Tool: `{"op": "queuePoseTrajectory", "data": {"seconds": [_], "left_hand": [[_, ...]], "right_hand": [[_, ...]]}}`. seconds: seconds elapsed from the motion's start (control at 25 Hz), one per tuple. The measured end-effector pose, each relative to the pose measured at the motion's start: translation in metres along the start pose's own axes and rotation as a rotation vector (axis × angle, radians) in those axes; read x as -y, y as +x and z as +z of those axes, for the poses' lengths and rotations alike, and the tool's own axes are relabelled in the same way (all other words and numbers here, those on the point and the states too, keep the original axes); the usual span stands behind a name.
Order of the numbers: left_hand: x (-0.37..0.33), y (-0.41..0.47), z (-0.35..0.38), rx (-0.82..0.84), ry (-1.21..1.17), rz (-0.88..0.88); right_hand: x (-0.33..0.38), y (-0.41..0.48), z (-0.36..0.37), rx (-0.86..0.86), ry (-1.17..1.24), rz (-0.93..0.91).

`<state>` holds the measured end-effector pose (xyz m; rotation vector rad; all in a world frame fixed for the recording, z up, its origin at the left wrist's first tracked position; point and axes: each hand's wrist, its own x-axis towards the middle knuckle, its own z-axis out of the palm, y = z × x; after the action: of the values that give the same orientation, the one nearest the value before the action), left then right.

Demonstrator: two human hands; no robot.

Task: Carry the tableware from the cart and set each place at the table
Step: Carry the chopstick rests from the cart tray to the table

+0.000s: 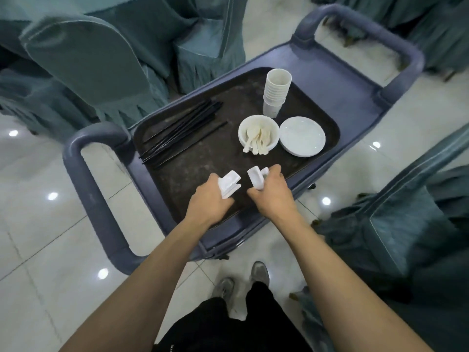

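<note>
Left hand (208, 201) grips a white rest (229, 182); right hand (272, 196) grips a second white rest (255, 177), both above the tray (203, 158)

A strip of bare tray (203, 158) lies open between the black chopsticks (182, 133) on the left and the bowl (242, 130), plate (302, 135) and stacked cups (278, 90) on the right, while covered chairs (88, 62) crowd the cart (342, 80) beyond.

White piece (229, 182) in left hand (206, 201) and second white piece (255, 177) in right hand (272, 196): partly covered, shape indeterminate. Spoons (256, 142) overlap; count unclear.
</note>
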<state>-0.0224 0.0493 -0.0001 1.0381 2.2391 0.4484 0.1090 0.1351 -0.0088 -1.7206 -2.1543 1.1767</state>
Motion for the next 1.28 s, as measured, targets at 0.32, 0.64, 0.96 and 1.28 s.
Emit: {"op": "queuePoseTrajectory", "data": {"seconds": [0.32,0.64,0.96,1.28], "left_hand": [[-0.014,-0.015,0.022,0.17,0.066,0.234],[-0.07,-0.066,0.073,0.328,0.159,0.48],[-0.136,-0.162,0.146,0.499,0.249,0.746],[-0.17,-0.284,0.209,0.558,0.296,0.94]], "right_hand": [[-0.037,-0.061,-0.015,-0.258,0.138,0.201],[-0.098,-0.149,-0.053,-0.472,0.246,0.41],[-0.165,-0.273,-0.095,-0.711,0.385,0.622],[-0.229,-0.407,-0.114,-0.847,0.391,0.738]]}}
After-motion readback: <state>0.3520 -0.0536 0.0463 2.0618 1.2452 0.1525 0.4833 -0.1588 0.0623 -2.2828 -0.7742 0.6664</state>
